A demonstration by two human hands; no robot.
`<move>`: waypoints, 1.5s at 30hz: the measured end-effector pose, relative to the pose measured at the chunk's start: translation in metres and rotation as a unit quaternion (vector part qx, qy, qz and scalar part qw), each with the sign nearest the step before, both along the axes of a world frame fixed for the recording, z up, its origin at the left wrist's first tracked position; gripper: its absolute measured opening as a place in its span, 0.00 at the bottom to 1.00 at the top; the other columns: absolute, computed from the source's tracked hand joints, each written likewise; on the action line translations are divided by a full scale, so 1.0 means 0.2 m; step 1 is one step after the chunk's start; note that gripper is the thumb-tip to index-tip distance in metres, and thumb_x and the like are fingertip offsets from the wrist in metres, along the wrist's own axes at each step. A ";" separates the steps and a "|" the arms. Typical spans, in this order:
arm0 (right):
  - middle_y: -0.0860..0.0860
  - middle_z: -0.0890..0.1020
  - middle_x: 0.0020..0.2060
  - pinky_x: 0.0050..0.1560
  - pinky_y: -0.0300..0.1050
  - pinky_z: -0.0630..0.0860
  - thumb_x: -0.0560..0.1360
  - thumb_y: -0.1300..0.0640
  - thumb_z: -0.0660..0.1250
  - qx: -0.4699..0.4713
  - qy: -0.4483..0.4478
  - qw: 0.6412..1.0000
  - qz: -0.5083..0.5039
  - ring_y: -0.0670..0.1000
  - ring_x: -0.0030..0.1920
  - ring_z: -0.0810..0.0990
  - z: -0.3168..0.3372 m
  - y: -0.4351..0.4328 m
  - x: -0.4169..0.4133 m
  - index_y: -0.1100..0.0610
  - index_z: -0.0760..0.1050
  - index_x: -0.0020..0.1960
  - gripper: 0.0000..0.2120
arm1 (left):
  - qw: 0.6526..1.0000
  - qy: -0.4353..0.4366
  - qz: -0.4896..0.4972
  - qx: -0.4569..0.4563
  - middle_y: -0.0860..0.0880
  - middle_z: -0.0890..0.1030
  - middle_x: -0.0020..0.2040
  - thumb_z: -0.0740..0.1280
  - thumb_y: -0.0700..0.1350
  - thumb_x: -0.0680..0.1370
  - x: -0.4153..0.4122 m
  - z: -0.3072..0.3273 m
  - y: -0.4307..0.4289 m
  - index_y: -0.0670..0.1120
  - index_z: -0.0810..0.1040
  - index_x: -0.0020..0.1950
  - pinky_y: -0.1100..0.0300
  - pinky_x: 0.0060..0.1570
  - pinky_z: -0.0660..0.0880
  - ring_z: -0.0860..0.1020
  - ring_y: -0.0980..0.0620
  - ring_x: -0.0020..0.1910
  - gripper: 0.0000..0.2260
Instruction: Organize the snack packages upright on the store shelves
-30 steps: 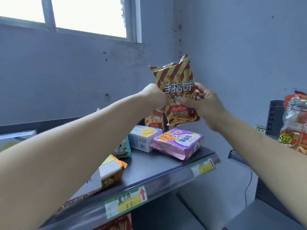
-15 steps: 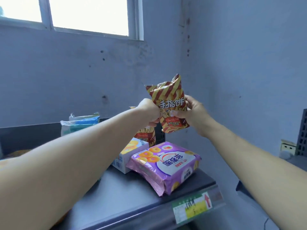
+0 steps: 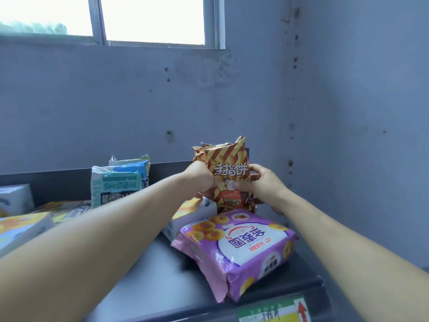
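Both hands pinch the red-and-gold striped foil snack bag (image 3: 228,175) upright at the back right of the dark metal shelf (image 3: 162,275) — the left hand (image 3: 200,176) has its fingers closed on the bag's left edge, the right hand (image 3: 264,184) on its right. A teal and white packet (image 3: 118,182) already stands against the back. Still lying flat, by my reading — the purple plastic biscuit pack (image 3: 239,249), a white and yellow box (image 3: 192,214) and flat packs at far left.

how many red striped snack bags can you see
2: one striped bag held upright by the left hand and right hand, another standing right behind it, mostly hidden. More may be hidden behind.
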State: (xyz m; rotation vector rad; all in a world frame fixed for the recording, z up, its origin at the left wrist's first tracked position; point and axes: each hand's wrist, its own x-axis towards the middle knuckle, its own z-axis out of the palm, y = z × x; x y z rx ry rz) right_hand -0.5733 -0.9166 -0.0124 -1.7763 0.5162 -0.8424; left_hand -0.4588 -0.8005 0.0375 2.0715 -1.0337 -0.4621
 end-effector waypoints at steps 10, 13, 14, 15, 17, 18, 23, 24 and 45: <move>0.48 0.82 0.51 0.42 0.42 0.79 0.68 0.49 0.75 -0.025 0.096 0.995 0.013 0.48 0.49 0.80 -0.03 0.15 0.08 0.53 0.73 0.60 0.24 | 1.000 -0.004 0.024 -0.005 0.40 0.83 0.52 0.66 0.37 0.76 0.11 -0.04 0.12 0.37 0.79 0.56 0.61 0.35 0.75 0.80 0.47 0.40 0.10; 0.51 0.81 0.55 0.58 0.53 0.78 0.70 0.55 0.74 -0.021 0.080 0.997 -0.009 0.53 0.56 0.79 -0.02 0.16 0.13 0.56 0.73 0.62 0.23 | 0.998 0.012 0.038 -0.048 0.41 0.82 0.50 0.66 0.35 0.76 0.13 -0.06 0.12 0.38 0.79 0.53 0.60 0.34 0.77 0.81 0.46 0.41 0.07; 0.51 0.81 0.56 0.60 0.54 0.76 0.71 0.56 0.74 -0.022 0.083 0.996 -0.014 0.54 0.58 0.79 -0.02 0.16 0.14 0.56 0.73 0.63 0.22 | 0.997 0.022 0.043 -0.062 0.41 0.82 0.50 0.66 0.35 0.76 0.13 -0.07 0.12 0.38 0.80 0.53 0.58 0.36 0.79 0.81 0.45 0.44 0.07; 0.50 0.80 0.56 0.61 0.54 0.75 0.71 0.56 0.73 -0.023 0.087 0.996 -0.020 0.54 0.59 0.78 -0.02 0.16 0.15 0.56 0.73 0.64 0.22 | 0.996 0.026 0.048 -0.073 0.41 0.82 0.51 0.65 0.34 0.76 0.14 -0.08 0.11 0.38 0.80 0.53 0.56 0.40 0.80 0.81 0.44 0.47 0.07; 0.50 0.80 0.57 0.62 0.55 0.75 0.72 0.55 0.72 -0.023 0.092 0.995 -0.031 0.54 0.59 0.77 -0.03 0.17 0.17 0.55 0.73 0.64 0.22 | 0.995 0.027 0.055 -0.083 0.41 0.82 0.52 0.66 0.35 0.76 0.16 -0.09 0.10 0.38 0.80 0.54 0.55 0.43 0.80 0.81 0.43 0.50 0.08; 0.51 0.80 0.58 0.62 0.55 0.74 0.72 0.55 0.72 -0.023 0.092 0.995 -0.037 0.54 0.60 0.77 -0.03 0.17 0.17 0.55 0.73 0.64 0.22 | 0.994 0.028 0.056 -0.085 0.41 0.82 0.52 0.66 0.36 0.76 0.16 -0.09 0.10 0.38 0.80 0.54 0.55 0.44 0.80 0.81 0.43 0.50 0.08; 0.53 0.79 0.59 0.63 0.57 0.74 0.72 0.56 0.72 -0.022 0.095 0.994 -0.047 0.55 0.61 0.77 -0.02 0.16 0.18 0.57 0.72 0.66 0.24 | 0.994 0.037 0.058 -0.081 0.42 0.82 0.51 0.68 0.38 0.76 0.17 -0.09 0.10 0.40 0.79 0.52 0.55 0.44 0.81 0.82 0.44 0.48 0.06; 0.53 0.79 0.59 0.62 0.56 0.74 0.72 0.56 0.73 -0.030 0.096 0.994 -0.051 0.56 0.61 0.77 -0.01 0.16 0.18 0.57 0.71 0.66 0.24 | 0.994 0.035 0.059 -0.080 0.42 0.82 0.51 0.68 0.38 0.76 0.16 -0.08 0.10 0.40 0.79 0.51 0.55 0.43 0.81 0.82 0.44 0.48 0.05; 0.51 0.82 0.47 0.51 0.50 0.79 0.74 0.52 0.69 -0.215 -0.010 0.958 -0.191 0.51 0.49 0.81 0.25 0.66 0.05 0.57 0.78 0.54 0.12 | 0.968 -0.045 0.056 -0.239 0.43 0.82 0.43 0.69 0.38 0.73 -0.10 0.05 0.55 0.48 0.75 0.35 0.52 0.50 0.80 0.82 0.45 0.46 0.08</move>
